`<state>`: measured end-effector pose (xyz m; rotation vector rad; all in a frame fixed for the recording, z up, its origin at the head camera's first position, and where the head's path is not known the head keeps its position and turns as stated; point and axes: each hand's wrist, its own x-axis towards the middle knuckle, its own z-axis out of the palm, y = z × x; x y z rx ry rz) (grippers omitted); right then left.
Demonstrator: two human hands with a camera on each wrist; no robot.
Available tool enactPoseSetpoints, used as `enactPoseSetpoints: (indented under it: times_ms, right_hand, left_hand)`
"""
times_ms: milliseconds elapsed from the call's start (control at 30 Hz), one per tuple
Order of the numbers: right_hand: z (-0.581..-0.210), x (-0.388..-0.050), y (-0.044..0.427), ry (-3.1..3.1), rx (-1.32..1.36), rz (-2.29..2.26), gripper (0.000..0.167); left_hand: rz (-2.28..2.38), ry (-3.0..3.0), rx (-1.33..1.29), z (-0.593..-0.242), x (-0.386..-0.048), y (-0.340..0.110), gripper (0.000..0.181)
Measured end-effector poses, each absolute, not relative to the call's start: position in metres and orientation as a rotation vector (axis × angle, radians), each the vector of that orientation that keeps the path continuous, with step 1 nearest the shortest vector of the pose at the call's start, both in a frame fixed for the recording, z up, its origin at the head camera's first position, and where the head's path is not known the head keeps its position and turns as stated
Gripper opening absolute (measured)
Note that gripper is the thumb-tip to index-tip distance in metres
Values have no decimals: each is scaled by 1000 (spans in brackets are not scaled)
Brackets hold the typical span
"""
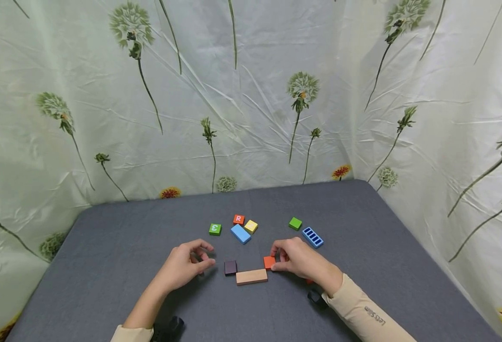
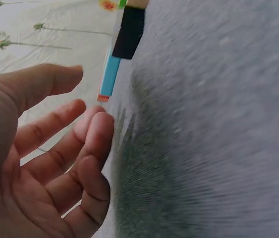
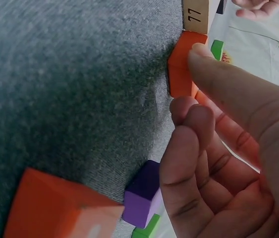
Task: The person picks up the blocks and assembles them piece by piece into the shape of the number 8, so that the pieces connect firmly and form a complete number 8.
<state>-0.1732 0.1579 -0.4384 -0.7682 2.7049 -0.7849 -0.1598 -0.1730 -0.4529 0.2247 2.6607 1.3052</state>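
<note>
Orange block (image 1: 269, 262): we are pinching it at the far right corner of the wooden block (image 1: 251, 277), and in the right wrist view the two are appearing to touch.
Pinch: we are judging this to be a fine placing step, so we are favouring light, level pressure between thumb and index finger, to avoid twisting the block or nudging its neighbour.
Wooden block: it is lying lengthwise between the hands with neither holding it, so we are treating any sideways push as the main risk.
Dark block (image 1: 230, 268): it is sitting at the far left corner of the wooden block; we are using it as a guide for squaring up the orange side.
Right hand (image 1: 293, 259): we are reaching in from the lower right, thumb on the near side of the orange block, index finger on its far side, the other fingers curling in below.
Second orange block (image 3: 65, 208): it is lying under the right wrist near a purple block (image 3: 141, 191), so we are minding wrist height.
Left hand (image 1: 186, 263): we are hovering left of the dark block, thumb and fingers apart, gently curved and holding nothing.
</note>
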Motion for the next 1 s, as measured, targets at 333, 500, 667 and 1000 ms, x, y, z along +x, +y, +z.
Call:
enactPoseSetpoints:
  times_ms: [333, 500, 667, 1000]
  right_hand:
    - [-442, -174, 159, 2688, -719, -829, 22]
    - [-443, -176, 160, 2681, -705, -846, 22]
    - [-443, -177, 160, 2672, -707, -857, 22]
    - [-444, -177, 161, 2652, -679, -863, 22]
  left_hand:
    - [1340, 2767, 149, -450, -189, -174, 29]
    - [1332, 2776, 94, -450, -201, -171, 31]
    - [1309, 2796, 61, -454, -209, -167, 31]
    - [1239, 2866, 9, -464, -223, -161, 33]
